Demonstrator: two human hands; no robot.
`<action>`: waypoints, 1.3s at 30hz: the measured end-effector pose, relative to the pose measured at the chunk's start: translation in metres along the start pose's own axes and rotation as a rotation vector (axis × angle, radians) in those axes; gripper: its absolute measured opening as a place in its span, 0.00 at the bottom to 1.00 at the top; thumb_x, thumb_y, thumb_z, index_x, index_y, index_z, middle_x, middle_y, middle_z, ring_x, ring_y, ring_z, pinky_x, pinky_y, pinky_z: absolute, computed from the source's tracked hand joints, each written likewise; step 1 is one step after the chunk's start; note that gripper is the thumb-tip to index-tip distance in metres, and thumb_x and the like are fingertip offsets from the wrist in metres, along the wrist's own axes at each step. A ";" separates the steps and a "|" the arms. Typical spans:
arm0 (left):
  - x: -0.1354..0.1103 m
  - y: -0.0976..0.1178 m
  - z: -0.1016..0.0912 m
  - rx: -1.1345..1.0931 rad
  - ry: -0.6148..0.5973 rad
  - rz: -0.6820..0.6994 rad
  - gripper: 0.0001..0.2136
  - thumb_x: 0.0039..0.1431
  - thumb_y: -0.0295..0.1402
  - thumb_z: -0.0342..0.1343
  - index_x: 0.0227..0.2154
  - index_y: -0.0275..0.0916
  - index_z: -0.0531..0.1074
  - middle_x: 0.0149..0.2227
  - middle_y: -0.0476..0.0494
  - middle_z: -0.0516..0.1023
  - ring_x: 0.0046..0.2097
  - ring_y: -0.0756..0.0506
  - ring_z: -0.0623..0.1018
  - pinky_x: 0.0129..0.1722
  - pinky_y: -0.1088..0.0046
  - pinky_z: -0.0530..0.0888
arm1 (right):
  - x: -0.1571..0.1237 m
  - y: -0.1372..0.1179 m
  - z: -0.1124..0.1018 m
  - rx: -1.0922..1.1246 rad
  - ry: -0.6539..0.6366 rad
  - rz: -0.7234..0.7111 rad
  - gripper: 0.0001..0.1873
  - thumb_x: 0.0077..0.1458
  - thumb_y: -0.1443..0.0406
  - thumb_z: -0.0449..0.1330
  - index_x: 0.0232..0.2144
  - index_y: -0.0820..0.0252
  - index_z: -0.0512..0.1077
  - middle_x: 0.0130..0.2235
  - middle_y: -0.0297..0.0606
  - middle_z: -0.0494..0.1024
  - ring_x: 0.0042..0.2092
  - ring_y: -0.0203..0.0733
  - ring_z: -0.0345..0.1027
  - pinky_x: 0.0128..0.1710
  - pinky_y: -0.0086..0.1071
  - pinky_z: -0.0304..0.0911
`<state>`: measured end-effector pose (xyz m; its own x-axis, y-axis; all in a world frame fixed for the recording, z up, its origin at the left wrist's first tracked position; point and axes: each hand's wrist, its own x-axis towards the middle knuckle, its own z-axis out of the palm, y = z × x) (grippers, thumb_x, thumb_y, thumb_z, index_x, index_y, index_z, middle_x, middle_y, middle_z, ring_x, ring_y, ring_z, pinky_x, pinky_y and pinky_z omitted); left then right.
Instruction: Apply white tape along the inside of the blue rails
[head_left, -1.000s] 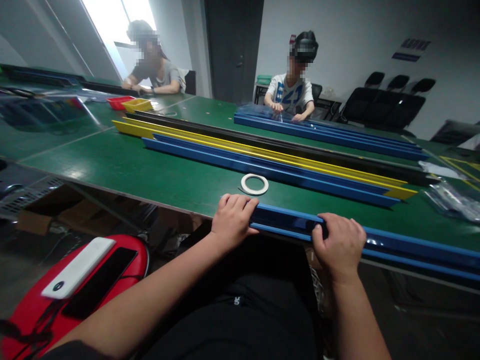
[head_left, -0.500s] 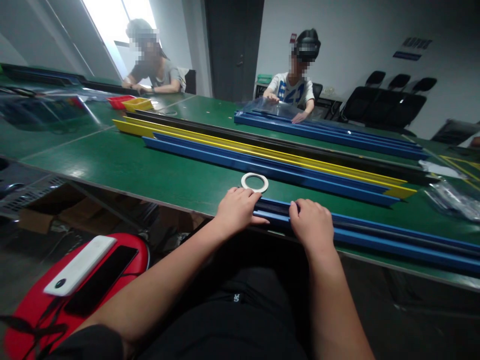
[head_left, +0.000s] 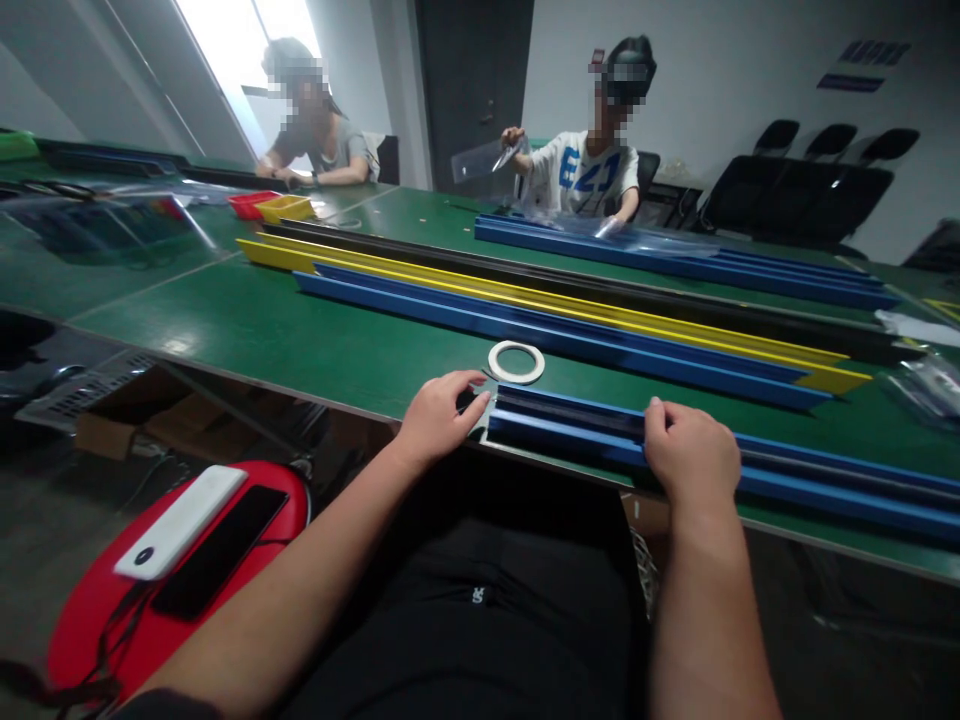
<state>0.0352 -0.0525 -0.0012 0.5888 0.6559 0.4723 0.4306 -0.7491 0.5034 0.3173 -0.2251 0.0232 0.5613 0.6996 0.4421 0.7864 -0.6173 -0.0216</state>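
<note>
A long blue channel rail with a dark inside lies along the near edge of the green table. My right hand rests on top of it with fingers curled over the rail. Just off the rail's left end, my left hand pinches a small dark thing I cannot make out. A white tape ring lies flat on the table just beyond my left hand.
Further back lie long blue, yellow and black rails, and more blue rails before a seated person handling clear film. Another person sits at the far left near red and yellow bins. A red seat with a white device and a phone stands lower left.
My right hand slid rightward along the rail. My left hand came off the rail's end and now pinches beside it. The person across lifted a clear sheet.
</note>
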 end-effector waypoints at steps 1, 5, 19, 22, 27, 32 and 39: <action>0.000 0.000 0.002 -0.001 -0.016 0.014 0.15 0.64 0.41 0.51 0.49 0.41 0.72 0.47 0.44 0.79 0.47 0.44 0.77 0.50 0.65 0.71 | 0.001 0.006 0.001 -0.001 0.016 0.019 0.23 0.64 0.57 0.47 0.27 0.59 0.77 0.29 0.42 0.76 0.31 0.41 0.62 0.31 0.34 0.43; 0.007 0.007 0.008 0.030 -0.083 0.049 0.12 0.65 0.40 0.51 0.43 0.41 0.75 0.43 0.44 0.80 0.46 0.43 0.77 0.49 0.65 0.71 | -0.002 0.012 0.005 0.015 0.116 0.025 0.22 0.64 0.58 0.47 0.26 0.60 0.75 0.29 0.41 0.75 0.32 0.40 0.61 0.32 0.34 0.44; 0.014 0.001 0.013 0.147 -0.175 0.075 0.10 0.63 0.38 0.52 0.40 0.44 0.77 0.36 0.47 0.78 0.38 0.47 0.75 0.39 0.73 0.69 | -0.019 -0.028 0.012 0.154 0.269 0.042 0.19 0.64 0.60 0.47 0.28 0.59 0.73 0.32 0.40 0.77 0.38 0.42 0.63 0.38 0.36 0.47; 0.011 0.000 0.015 0.181 -0.134 0.072 0.11 0.64 0.39 0.51 0.40 0.45 0.78 0.36 0.46 0.79 0.39 0.47 0.76 0.40 0.73 0.69 | -0.019 -0.028 0.011 0.159 0.254 0.050 0.18 0.63 0.60 0.47 0.29 0.59 0.73 0.32 0.40 0.76 0.38 0.42 0.63 0.37 0.35 0.47; 0.009 -0.002 0.016 0.226 -0.131 0.090 0.12 0.65 0.41 0.50 0.40 0.47 0.78 0.36 0.47 0.80 0.38 0.47 0.77 0.37 0.72 0.69 | -0.018 -0.030 0.008 0.157 0.245 0.075 0.17 0.63 0.61 0.48 0.28 0.59 0.72 0.32 0.40 0.76 0.37 0.42 0.63 0.38 0.35 0.47; 0.009 -0.003 0.017 0.254 -0.145 0.097 0.12 0.65 0.42 0.50 0.42 0.48 0.78 0.36 0.47 0.80 0.38 0.48 0.77 0.36 0.73 0.69 | -0.017 -0.031 0.008 0.162 0.257 0.095 0.17 0.62 0.61 0.47 0.27 0.58 0.72 0.31 0.39 0.76 0.37 0.42 0.63 0.37 0.35 0.46; 0.008 -0.005 0.016 0.264 -0.171 0.119 0.14 0.66 0.42 0.49 0.44 0.48 0.78 0.36 0.47 0.80 0.38 0.47 0.77 0.36 0.73 0.69 | -0.017 -0.030 0.009 0.165 0.258 0.095 0.18 0.63 0.60 0.47 0.27 0.59 0.72 0.31 0.40 0.76 0.37 0.42 0.63 0.37 0.35 0.46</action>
<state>0.0489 -0.0448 -0.0116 0.7424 0.5539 0.3768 0.5009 -0.8325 0.2367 0.2863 -0.2151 0.0084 0.5672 0.5143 0.6433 0.7766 -0.5941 -0.2097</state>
